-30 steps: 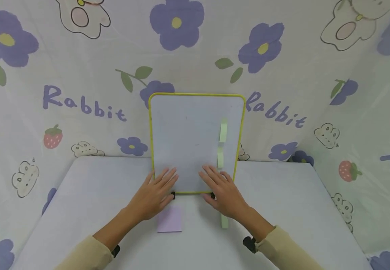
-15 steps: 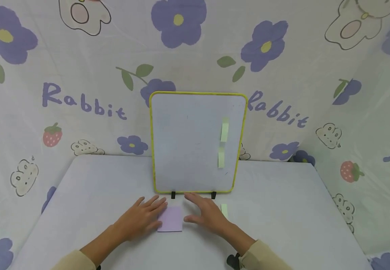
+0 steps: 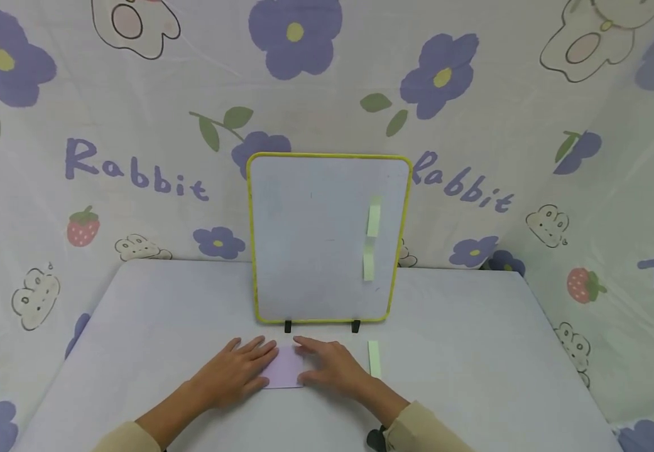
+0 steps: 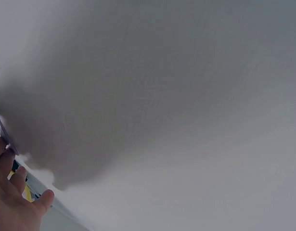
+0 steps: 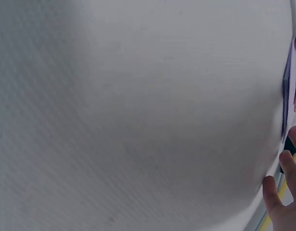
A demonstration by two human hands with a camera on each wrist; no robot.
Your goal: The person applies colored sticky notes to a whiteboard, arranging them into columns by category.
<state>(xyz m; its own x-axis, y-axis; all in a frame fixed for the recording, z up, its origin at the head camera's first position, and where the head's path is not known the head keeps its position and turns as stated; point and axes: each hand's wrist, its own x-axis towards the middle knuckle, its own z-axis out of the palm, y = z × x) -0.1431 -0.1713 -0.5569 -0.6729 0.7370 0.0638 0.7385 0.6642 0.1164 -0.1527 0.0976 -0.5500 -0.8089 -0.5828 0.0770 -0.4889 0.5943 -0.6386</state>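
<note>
A square pad of purple sticky notes (image 3: 284, 371) lies flat on the white table, between both hands. My left hand (image 3: 233, 371) rests at its left edge, fingers spread and fairly straight. At the opposite edge is my right hand (image 3: 335, 369), its fingertips and thumb at the pad's right side, the fingers slightly bent but not gripping. In the left wrist view only part of the left hand (image 4: 15, 202) shows, beside the pad's thin edge (image 4: 4, 130). The right wrist view catches the pad's side (image 5: 286, 96) near the right hand's fingers (image 5: 271, 192).
Behind the pad stands a yellow-framed whiteboard (image 3: 315, 251) on small black feet (image 3: 288, 326). Pale green paper strips (image 3: 374, 220) stick to its right part. Another green strip (image 3: 374, 359) lies on the table beyond the right hand. A patterned cloth (image 3: 151, 113) hangs behind the table.
Both hands have come down from the whiteboard's lower part to the purple pad. Over the last half second the right hand has moved left to the pad's right edge.
</note>
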